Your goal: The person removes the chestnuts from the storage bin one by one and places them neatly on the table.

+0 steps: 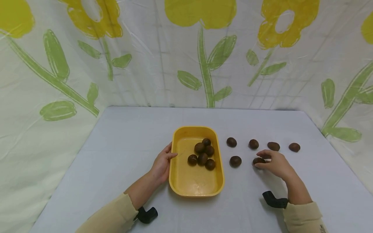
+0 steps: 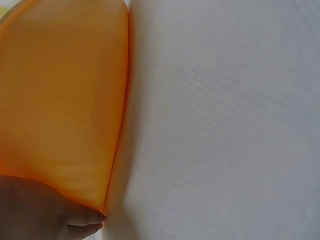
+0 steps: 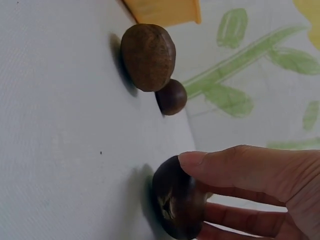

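My left hand grips the left side of a yellow plastic tray, its thumb over the rim. Several brown chestnuts lie inside, mostly toward the right half. To the right of the tray, my right hand pinches a dark, glossy chestnut between thumb and fingers, low over the table. In the right wrist view the thumb lies on its upper side, and part of the nut is hidden behind the fingers.
Between tray and right hand sits one loose chestnut. Behind it, several more form a loose row, from a left one to a right one. A white cloth covers the table; a flower-patterned curtain hangs behind.
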